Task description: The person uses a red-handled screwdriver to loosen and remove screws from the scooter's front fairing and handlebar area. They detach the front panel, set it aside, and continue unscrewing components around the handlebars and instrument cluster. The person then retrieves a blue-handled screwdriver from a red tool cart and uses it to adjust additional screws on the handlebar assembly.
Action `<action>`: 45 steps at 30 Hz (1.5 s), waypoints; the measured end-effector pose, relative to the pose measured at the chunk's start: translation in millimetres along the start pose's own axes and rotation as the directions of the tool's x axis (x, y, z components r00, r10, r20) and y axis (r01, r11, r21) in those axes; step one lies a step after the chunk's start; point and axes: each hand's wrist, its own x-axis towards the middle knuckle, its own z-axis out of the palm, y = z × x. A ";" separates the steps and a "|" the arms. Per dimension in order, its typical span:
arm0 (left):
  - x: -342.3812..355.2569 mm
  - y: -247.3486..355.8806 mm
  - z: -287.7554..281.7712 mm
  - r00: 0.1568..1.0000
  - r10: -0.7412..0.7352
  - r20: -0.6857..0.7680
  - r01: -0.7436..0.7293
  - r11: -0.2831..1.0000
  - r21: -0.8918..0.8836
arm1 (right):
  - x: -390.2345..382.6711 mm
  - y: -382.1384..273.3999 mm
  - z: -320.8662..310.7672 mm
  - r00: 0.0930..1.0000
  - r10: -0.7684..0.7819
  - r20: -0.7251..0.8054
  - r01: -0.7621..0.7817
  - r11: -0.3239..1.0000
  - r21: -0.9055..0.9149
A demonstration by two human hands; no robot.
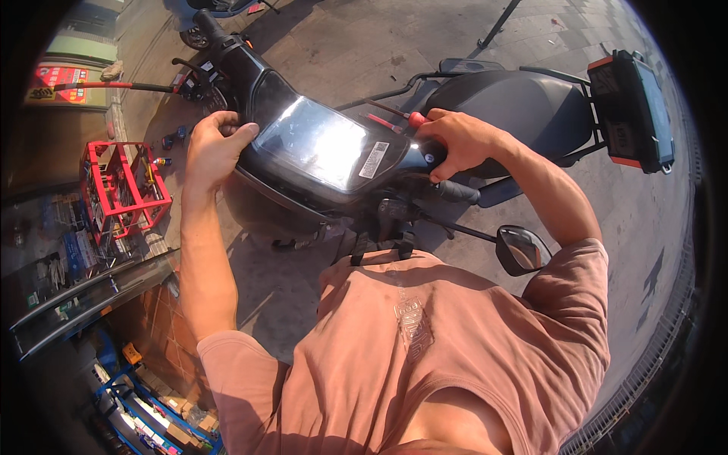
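Note:
In front of me stands a black electric scooter with a glossy instrument panel (322, 140), its screen bright with glare. My left hand (214, 148) is closed at the panel's left edge, thumb and fingers pinching the rim. At the opposite end, my right hand (466, 140) wraps around the dark handlebar cover (425, 155), thumb below it. A screwdriver with a red handle (417, 120) sticks out from the same hand, its thin shaft pointing left. The black right grip (459, 192) lies just under that hand.
The scooter's seat (512, 112) and a rear box (633, 112) extend right. A mirror (523, 250) juts out near my right elbow. To the left, a red tool rack (125, 189) stands on the pavement by a glass display case. The left handlebar grip (208, 26) points away.

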 end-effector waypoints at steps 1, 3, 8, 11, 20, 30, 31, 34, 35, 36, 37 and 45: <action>0.9 -1.2 0.8 1.000 0.003 0.006 -0.003 0.997 -0.078 | -1.2 0.0 0.0 1.000 -0.009 -0.016 0.009 1.000 -0.006; 2.8 -3.5 -0.7 1.000 0.012 0.022 -0.011 0.999 -0.049 | -0.4 1.3 0.0 0.999 0.017 -0.027 -0.017 1.000 0.000; 8.2 -5.8 -2.5 0.995 0.041 0.093 -0.025 0.987 -0.160 | 4.8 10.2 0.8 1.000 0.008 0.020 -0.009 0.999 0.052; 9.6 -6.0 -1.0 0.995 0.006 0.097 0.013 0.981 -0.195 | 7.6 17.8 1.3 0.999 -0.012 0.034 0.008 0.996 0.089; 10.8 -6.9 0.0 0.995 -0.009 0.096 0.025 0.986 -0.165 | 10.6 22.6 -3.3 0.999 -0.024 0.048 0.020 0.996 0.088; 10.3 2.4 1.3 0.993 0.083 0.081 -0.073 0.989 -0.125 | -11.0 -21.8 9.1 0.998 0.017 0.053 -0.014 0.999 -0.053; 12.3 4.4 1.4 0.992 0.089 0.094 -0.080 0.992 -0.093 | -12.7 -25.4 8.9 0.999 0.009 0.038 -0.007 0.999 -0.040; 15.9 10.2 3.7 0.993 0.104 0.047 -0.108 0.990 0.095 | -17.7 -34.4 9.2 0.998 0.064 0.012 -0.062 0.994 -0.091; 14.6 10.8 4.3 0.993 0.111 0.044 -0.116 0.985 0.131 | -18.6 -37.0 10.2 0.998 0.059 0.013 -0.058 0.994 -0.092; 15.7 13.0 6.8 0.992 0.126 0.026 -0.129 0.978 0.164 | -18.6 -36.9 9.2 0.998 0.068 0.020 -0.065 0.992 -0.112; 14.7 13.9 8.6 0.987 0.161 0.001 -0.159 0.970 0.184 | -18.6 -38.2 10.1 0.998 0.059 0.027 -0.056 0.991 -0.119; 11.4 31.4 19.0 0.958 0.269 -0.095 -0.215 0.899 0.381 | -10.5 -33.4 7.5 0.993 0.058 0.101 -0.046 0.992 -0.120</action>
